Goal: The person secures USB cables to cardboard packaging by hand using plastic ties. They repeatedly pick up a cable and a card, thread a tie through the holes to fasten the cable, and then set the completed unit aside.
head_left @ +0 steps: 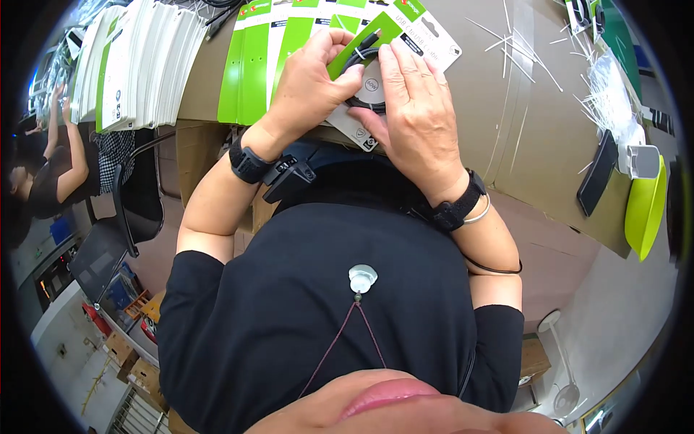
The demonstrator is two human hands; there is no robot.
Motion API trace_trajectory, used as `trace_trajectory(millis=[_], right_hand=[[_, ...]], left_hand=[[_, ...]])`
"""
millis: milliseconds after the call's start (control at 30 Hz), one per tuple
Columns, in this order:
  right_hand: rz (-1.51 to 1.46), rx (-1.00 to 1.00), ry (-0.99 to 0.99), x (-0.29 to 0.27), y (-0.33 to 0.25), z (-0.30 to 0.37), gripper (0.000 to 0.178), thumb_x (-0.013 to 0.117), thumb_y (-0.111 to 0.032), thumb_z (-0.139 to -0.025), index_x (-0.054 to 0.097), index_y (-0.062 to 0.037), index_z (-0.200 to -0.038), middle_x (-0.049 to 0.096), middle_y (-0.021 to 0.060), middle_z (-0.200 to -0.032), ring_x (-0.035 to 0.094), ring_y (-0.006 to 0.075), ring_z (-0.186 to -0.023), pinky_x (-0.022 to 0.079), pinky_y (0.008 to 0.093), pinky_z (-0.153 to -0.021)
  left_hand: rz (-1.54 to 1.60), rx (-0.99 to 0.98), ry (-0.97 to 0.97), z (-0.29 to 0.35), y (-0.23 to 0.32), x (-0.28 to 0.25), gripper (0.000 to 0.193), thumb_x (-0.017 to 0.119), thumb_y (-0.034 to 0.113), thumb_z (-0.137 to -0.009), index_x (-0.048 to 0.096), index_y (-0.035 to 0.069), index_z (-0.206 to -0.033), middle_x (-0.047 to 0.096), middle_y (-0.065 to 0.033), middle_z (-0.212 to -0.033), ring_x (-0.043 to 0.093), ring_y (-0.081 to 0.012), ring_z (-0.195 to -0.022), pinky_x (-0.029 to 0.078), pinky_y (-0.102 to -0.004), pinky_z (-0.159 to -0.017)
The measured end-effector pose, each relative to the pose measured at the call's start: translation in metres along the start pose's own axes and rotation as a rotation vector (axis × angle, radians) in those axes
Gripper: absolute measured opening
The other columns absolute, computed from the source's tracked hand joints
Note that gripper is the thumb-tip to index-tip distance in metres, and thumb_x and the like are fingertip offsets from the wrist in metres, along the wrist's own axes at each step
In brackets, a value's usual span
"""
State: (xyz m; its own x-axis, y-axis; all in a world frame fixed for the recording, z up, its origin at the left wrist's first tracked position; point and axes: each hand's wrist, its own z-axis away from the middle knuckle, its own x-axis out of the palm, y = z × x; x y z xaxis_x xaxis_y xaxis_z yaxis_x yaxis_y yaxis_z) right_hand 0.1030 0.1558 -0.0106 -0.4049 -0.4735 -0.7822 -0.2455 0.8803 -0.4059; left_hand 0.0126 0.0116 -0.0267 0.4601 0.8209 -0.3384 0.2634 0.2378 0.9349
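Note:
A coiled black cable (352, 62) lies against a green and white packaging card (396, 27), in front of my chest at the table's near edge. A white tie binds the coil near its plug (370, 37). My left hand (312, 78) is closed on the coil's left side, its thumb pressing on the cable. My right hand (419, 101) grips the card from the right, fingers together over its face and thumb at its lower edge. The right fingers hide part of the coil. Beneath and behind are several overlapping green and white cards (246, 79).
Stacked cards (148, 69) stand at the left. Loose white cable ties (517, 47) are scattered to the right, near a clear bag of ties (611, 87). A black phone-like slab (598, 173) and a yellow-green container (645, 206) sit far right. Another person (54, 170) and a chair (137, 195) are left.

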Motion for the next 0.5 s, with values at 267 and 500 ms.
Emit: trace_trajectory(millis=[267, 500], right_hand=[[-0.299, 0.037, -0.071, -0.023, 0.033, -0.024, 0.054, 0.074, -0.031, -0.074, 0.056, -0.0007, -0.115, 0.063, 0.0162, -0.101, 0.060, 0.0290, -0.096, 0.044, 0.0395, -0.091], [0.002, 0.279, -0.228, -0.017, 0.020, -0.059, 0.027, 0.069, -0.026, -0.081, 0.063, -0.0002, -0.087, 0.066, 0.0109, -0.080, 0.064, 0.0221, -0.077, 0.050, 0.0354, -0.071]], left_hand=[[0.051, -0.041, -0.018, -0.002, 0.004, -0.002, 0.033, 0.066, 0.010, -0.078, 0.053, -0.003, -0.105, 0.067, -0.0148, -0.096, 0.065, -0.0200, -0.089, 0.050, -0.0283, -0.078], [-0.112, 0.106, 0.038, 0.005, 0.006, 0.007, 0.038, 0.067, 0.011, -0.077, 0.052, -0.002, -0.109, 0.066, -0.0155, -0.093, 0.065, -0.0216, -0.087, 0.050, -0.0293, -0.078]])
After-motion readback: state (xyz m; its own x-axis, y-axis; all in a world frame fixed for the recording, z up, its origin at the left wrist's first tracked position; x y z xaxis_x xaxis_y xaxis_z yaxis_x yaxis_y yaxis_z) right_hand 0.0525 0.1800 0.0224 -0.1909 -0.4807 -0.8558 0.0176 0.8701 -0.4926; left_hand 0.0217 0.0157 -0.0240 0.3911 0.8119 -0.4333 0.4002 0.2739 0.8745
